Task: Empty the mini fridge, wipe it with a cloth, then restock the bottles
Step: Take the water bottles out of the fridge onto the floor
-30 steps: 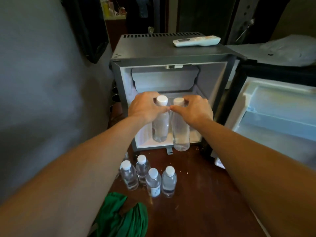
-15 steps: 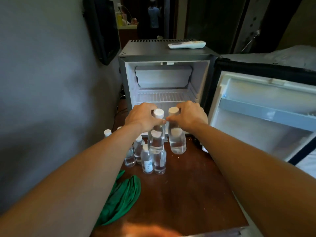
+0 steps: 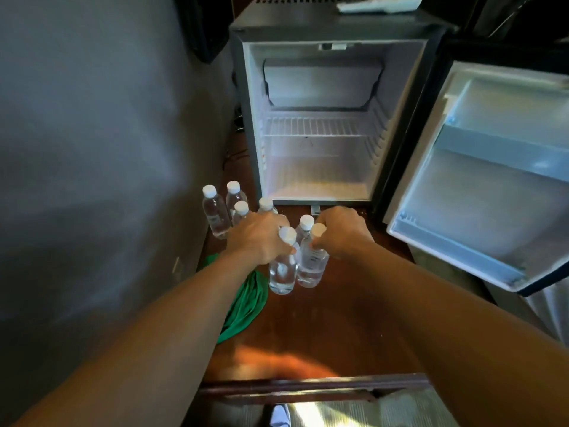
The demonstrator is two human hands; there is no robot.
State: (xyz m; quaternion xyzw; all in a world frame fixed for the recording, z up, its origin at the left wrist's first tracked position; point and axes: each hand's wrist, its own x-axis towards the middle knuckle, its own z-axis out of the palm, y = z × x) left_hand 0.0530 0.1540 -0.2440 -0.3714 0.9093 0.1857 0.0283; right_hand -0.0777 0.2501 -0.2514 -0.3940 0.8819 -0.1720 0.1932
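**Hands**
- Left hand [image 3: 258,238]: fingers are curled round the upper part of the left-held bottle [image 3: 281,272], just below its white cap.
- Right hand [image 3: 341,232]: fingers are curled round the neck of the right-held bottle [image 3: 311,263].
- Both held bottles are upright and touch side by side between the hands.
- It cannot be determined whether their bases rest on the wooden top [image 3: 338,318].

**Count**
- Bottles: seven, all clear with white caps. Two are held.
- Five are standing bottles [image 3: 215,214]. Four stand beyond and left of the left hand, and one stands just beyond the held pair.
- Mini fridge [image 3: 317,167]: one, directly beyond both hands. Its door [image 3: 480,195] is swung open beyond the right hand.
- Wire shelf [image 3: 320,126]: one, inside the fridge.
- Green cloth [image 3: 246,303]: one, lying under the left wrist.
- Remote [image 3: 378,4]: one, on the fridge top.
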